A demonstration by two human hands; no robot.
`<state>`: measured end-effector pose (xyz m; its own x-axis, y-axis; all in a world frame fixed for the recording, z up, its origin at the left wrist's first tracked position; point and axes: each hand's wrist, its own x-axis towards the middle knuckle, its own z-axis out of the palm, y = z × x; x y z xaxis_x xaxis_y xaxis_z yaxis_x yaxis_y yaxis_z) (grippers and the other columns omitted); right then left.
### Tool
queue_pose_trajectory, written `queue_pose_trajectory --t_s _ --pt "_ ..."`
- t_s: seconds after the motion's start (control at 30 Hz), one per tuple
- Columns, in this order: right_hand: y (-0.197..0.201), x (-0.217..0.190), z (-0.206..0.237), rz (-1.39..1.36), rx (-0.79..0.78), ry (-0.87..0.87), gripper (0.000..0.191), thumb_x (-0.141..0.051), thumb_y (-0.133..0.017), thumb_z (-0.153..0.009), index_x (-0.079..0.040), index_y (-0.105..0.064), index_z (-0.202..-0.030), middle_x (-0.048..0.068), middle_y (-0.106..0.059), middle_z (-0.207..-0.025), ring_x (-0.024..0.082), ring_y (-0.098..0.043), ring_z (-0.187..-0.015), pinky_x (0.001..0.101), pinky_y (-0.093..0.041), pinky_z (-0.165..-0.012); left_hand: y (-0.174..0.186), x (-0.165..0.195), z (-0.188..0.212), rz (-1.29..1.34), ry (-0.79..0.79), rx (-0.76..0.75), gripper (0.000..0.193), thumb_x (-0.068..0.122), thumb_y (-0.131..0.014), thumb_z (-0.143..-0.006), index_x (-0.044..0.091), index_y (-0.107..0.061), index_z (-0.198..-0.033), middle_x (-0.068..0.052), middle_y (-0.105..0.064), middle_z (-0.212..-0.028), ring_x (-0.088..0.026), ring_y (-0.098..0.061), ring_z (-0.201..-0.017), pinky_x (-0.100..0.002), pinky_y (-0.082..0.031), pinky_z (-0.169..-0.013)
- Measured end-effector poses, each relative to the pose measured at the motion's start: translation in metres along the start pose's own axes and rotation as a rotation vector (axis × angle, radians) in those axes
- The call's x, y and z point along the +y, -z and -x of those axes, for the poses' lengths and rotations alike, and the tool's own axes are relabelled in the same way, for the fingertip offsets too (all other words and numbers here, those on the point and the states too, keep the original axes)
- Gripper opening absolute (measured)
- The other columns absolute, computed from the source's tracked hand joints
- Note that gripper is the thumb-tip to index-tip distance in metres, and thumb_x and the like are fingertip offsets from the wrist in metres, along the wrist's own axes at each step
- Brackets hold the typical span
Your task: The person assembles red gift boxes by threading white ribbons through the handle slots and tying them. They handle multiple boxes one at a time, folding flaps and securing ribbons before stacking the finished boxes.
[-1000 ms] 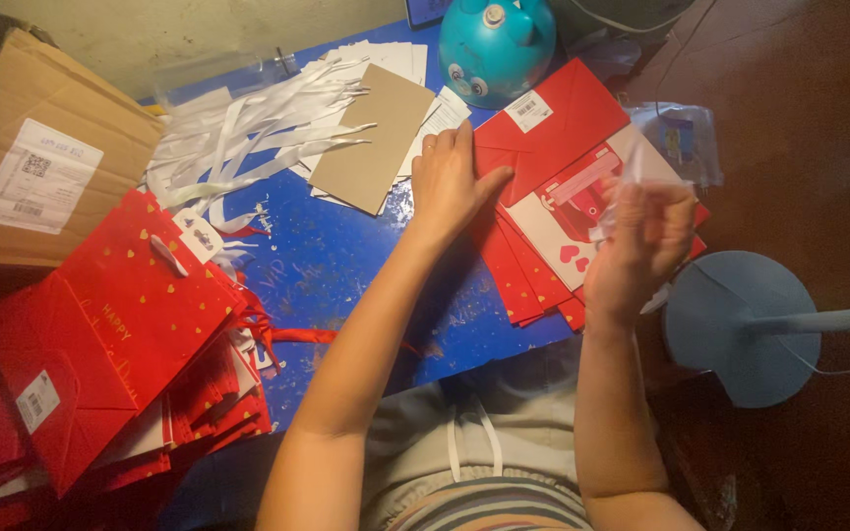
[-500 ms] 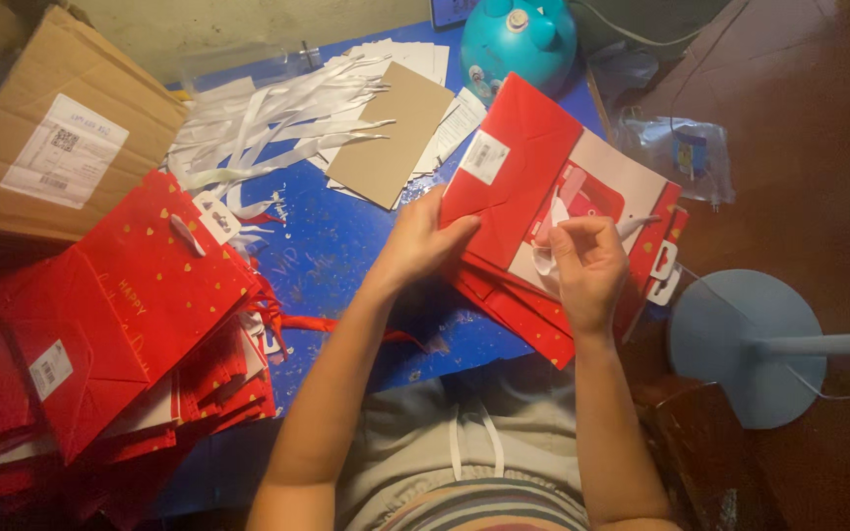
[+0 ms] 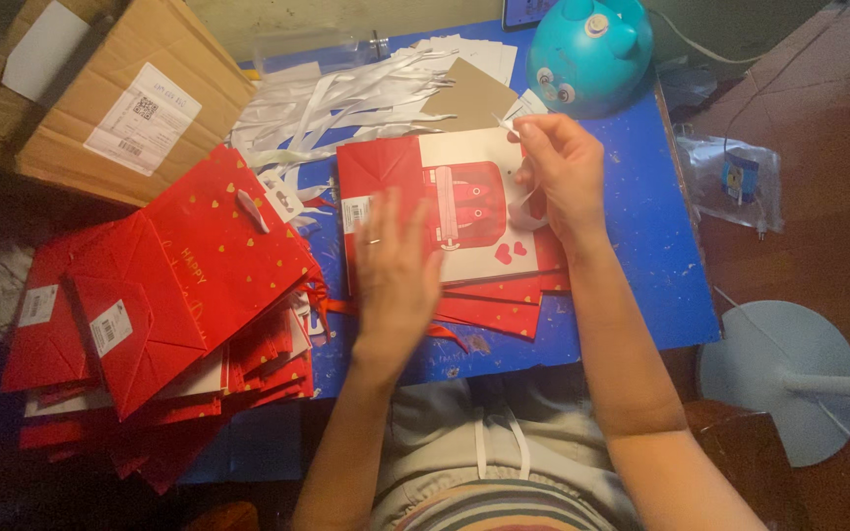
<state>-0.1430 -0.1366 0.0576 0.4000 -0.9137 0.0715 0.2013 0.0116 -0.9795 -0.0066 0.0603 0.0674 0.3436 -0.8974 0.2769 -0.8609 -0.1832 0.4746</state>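
The bag [image 3: 445,211] lay flat on the blue table [image 3: 632,256], atop a few others, right of the red stack [image 3: 179,295]. We pressed our left hand [image 3: 395,265], fingers spread and holding nothing, on its lower left. Our right hand [image 3: 563,167] pinched a white strip [image 3: 528,202] at its right edge. It looked light, thin and creasable, best held by its edges.

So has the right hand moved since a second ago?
Yes. The right hand has gone up and away from the person, from the table's right edge to just below the round teal toy, pinching a white strip.
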Motion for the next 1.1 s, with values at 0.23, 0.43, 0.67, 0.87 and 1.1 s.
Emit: queue_pose_trajectory --t_s 0.23,0.43,0.67,0.87,1.1 --pt "0.016 -0.004 -0.043 -0.205 -0.160 -0.067 0.018 -0.012 -0.074 -0.108 0.000 -0.060 -0.113 0.000 -0.059 -0.084 0.003 -0.039 -0.056 0.0231 -0.027 -0.046 -0.066 0.027 -0.039 0.064 -0.275 -0.279 0.109 0.063 -0.080 -0.065 0.008 -0.041 -0.151 -0.022 -0.028 -0.160 -0.042 -0.015 -0.152 -0.073 -0.006 -0.118" --pt "0.024 -0.003 -0.058 -0.231 -0.309 -0.250 0.040 -0.013 -0.068 -0.100 -0.002 -0.062 -0.138 0.002 -0.066 -0.091 0.003 -0.047 -0.059 0.0205 -0.039 -0.054 -0.070 0.003 -0.053 -0.127 -0.136 -0.101 0.102 0.073 -0.073 -0.073 0.010 -0.047 -0.148 -0.021 -0.031 -0.158 -0.044 -0.017 -0.149 -0.073 -0.006 -0.113" --pt "0.009 0.017 -0.040 0.401 -0.350 -0.094 0.030 -0.014 -0.066 -0.097 -0.003 -0.072 -0.124 0.003 -0.071 -0.097 0.010 -0.060 -0.078 0.0276 -0.046 -0.067 -0.054 -0.002 -0.077 -0.013 0.103 -0.091 0.087 0.075 -0.072 -0.072 0.004 -0.062 -0.122 -0.010 -0.056 -0.128 -0.029 -0.046 -0.128 -0.058 -0.030 -0.112" --pt "-0.005 0.028 -0.026 0.820 -0.297 0.221 0.020 -0.017 -0.074 -0.091 -0.003 -0.077 -0.105 0.011 -0.073 -0.099 0.021 -0.070 -0.091 0.0344 -0.055 -0.080 -0.061 0.010 -0.074 -0.136 0.025 0.041 0.079 0.058 -0.077 -0.068 -0.002 -0.060 -0.117 -0.016 -0.052 -0.124 -0.034 -0.044 -0.125 -0.063 -0.027 -0.106" --pt "0.004 0.034 -0.030 0.619 -0.216 0.162 0.013 -0.012 -0.070 -0.098 0.000 -0.070 -0.103 0.008 -0.076 -0.098 0.015 -0.072 -0.096 0.0306 -0.056 -0.085 -0.055 0.007 -0.071 0.017 0.032 0.022 0.051 0.034 -0.078 -0.073 0.002 -0.059 -0.108 -0.017 -0.051 -0.119 -0.037 -0.043 -0.124 -0.065 -0.025 -0.115"
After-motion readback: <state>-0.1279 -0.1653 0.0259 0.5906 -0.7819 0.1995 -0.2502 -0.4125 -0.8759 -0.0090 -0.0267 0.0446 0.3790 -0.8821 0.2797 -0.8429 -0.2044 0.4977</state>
